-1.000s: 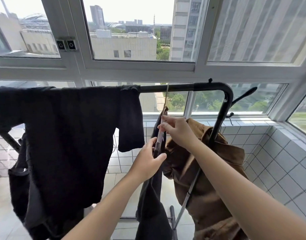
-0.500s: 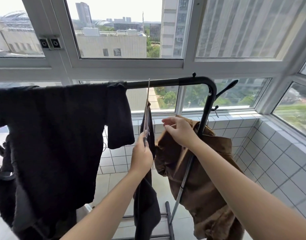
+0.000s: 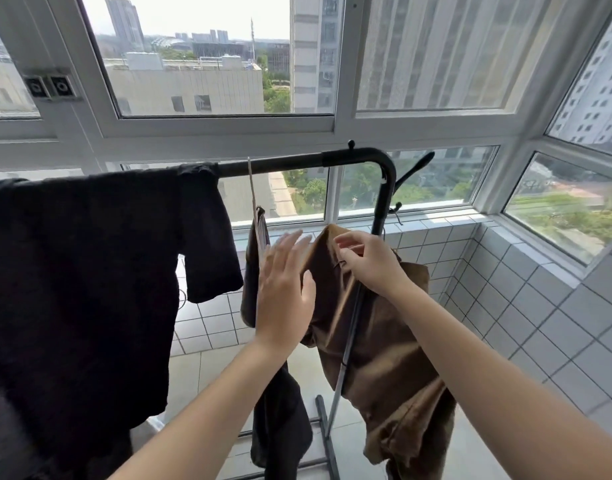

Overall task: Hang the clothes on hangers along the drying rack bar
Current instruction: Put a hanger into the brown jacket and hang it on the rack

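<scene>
Near the rack bar (image 3: pixel 283 164)'s right end, the left hand (image 3: pixel 285 292) spreads empty while the right hand (image 3: pixel 370 263) pinches the brown garment (image 3: pixel 384 341).

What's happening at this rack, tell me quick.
A person is hanging laundry on a black drying rack by the windows. The right hand pinches the top of a brown garment near the rack's end post. The left hand is open, beside a dark garment on a hanger. A black T-shirt hangs further left.
</scene>
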Tool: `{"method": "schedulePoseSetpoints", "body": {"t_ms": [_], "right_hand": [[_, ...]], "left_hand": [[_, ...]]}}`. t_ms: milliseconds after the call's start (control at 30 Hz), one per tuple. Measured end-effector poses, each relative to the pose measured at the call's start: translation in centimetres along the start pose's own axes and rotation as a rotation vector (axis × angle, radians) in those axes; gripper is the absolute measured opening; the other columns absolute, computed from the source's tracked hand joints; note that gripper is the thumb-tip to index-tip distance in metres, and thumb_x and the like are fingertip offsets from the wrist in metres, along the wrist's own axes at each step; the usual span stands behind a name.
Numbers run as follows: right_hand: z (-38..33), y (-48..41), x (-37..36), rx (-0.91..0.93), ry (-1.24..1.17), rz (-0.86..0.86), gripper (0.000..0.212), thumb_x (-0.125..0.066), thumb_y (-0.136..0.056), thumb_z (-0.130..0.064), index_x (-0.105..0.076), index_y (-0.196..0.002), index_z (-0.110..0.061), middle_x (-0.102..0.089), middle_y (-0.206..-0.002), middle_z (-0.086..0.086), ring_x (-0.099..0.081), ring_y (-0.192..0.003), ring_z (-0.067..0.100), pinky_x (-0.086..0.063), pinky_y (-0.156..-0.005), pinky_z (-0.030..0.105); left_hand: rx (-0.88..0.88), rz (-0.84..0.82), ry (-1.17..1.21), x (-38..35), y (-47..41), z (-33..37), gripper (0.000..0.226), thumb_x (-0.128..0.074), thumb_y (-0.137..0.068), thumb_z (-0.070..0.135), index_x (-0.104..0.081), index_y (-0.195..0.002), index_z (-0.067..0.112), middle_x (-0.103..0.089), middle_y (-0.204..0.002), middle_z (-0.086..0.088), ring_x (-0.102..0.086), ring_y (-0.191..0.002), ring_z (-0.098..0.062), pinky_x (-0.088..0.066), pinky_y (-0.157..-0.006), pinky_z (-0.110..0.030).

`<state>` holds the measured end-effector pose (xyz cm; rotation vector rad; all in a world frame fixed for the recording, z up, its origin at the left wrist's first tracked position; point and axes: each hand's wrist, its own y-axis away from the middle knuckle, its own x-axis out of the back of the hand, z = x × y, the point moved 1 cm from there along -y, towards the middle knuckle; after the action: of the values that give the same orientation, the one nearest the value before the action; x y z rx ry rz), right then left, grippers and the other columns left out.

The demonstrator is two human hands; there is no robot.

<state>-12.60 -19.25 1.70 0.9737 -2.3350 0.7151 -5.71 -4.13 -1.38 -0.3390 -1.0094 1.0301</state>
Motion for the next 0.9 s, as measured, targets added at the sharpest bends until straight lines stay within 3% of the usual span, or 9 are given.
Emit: {"method": "schedulePoseSetpoints", "body": {"t_ms": [100, 233, 367, 567, 767, 900], "right_hand": [[1.8, 0.8, 1.8, -0.056, 0.003, 0.067, 0.022, -0.053, -0.091, -0.012, -0.067, -0.107, -0.013, -0.068, -0.099, -0.002, -0.063, -0.091, 0.014, -0.052, -0.085, 0.029], [4.7, 1.4, 4.3, -0.135, 0.031, 0.143, 0.022, -0.050, -0.091, -0.008, -0.069, -0.102, -0.012, -0.068, -0.097, 0.001, -0.060, -0.086, 0.013, -0.046, -0.075, 0.021], [7.1, 0.9, 6.0, -0.180, 0.082, 0.134, 0.023, -0.049, -0.091, -0.004, -0.069, -0.100, -0.010, -0.070, -0.101, 0.007, -0.062, -0.094, 0.020, -0.050, -0.087, 0.032], [10.1, -0.3, 7.6, -0.206, 0.149, 0.041, 0.025, -0.048, -0.092, -0.003, -0.066, -0.107, -0.007, -0.068, -0.111, 0.012, -0.058, -0.096, 0.019, -0.047, -0.087, 0.030], [11.6, -2.2, 7.5, -0.175, 0.147, -0.103, 0.032, -0.045, -0.094, -0.006, -0.056, -0.124, -0.008, -0.065, -0.114, 0.010, -0.058, -0.099, 0.018, -0.049, -0.092, 0.035], [12.3, -4.2, 6.6, -0.108, 0.142, -0.167, 0.044, -0.042, -0.091, 0.000, -0.048, -0.133, -0.015, -0.061, -0.116, 0.012, -0.055, -0.096, 0.019, -0.047, -0.086, 0.032]], "left_hand": [[0.040, -0.135, 0.111, -1.6, 0.4, 2.0, 0.046, -0.059, -0.089, 0.008, -0.050, -0.132, 0.018, -0.048, -0.140, 0.002, -0.040, -0.135, -0.014, -0.036, -0.114, -0.039], [0.125, -0.280, 0.200, -3.9, 1.2, 3.9, 0.042, -0.056, -0.093, 0.015, -0.048, -0.134, 0.019, -0.052, -0.135, 0.004, -0.044, -0.129, -0.010, -0.034, -0.113, -0.027], [0.230, -0.387, 0.235, -6.4, 1.4, 4.5, 0.043, -0.056, -0.094, 0.021, -0.047, -0.135, 0.017, -0.053, -0.134, 0.003, -0.045, -0.128, -0.011, -0.030, -0.104, -0.017], [0.394, -0.505, 0.243, -10.3, 2.0, 5.9, 0.051, -0.055, -0.094, 0.033, -0.041, -0.141, 0.017, -0.049, -0.141, 0.000, -0.043, -0.133, -0.016, -0.036, -0.110, -0.030], [0.508, -0.558, 0.167, -14.1, 3.1, 7.8, 0.073, -0.063, -0.083, 0.050, -0.036, -0.143, 0.018, -0.049, -0.140, 0.001, -0.047, -0.130, -0.019, -0.043, -0.106, -0.038], [0.572, -0.557, 0.106, -16.5, 3.7, 8.7, 0.089, -0.066, -0.079, 0.045, -0.019, -0.149, 0.017, -0.036, -0.147, -0.001, -0.042, -0.133, -0.021, -0.043, -0.105, -0.040]]}}
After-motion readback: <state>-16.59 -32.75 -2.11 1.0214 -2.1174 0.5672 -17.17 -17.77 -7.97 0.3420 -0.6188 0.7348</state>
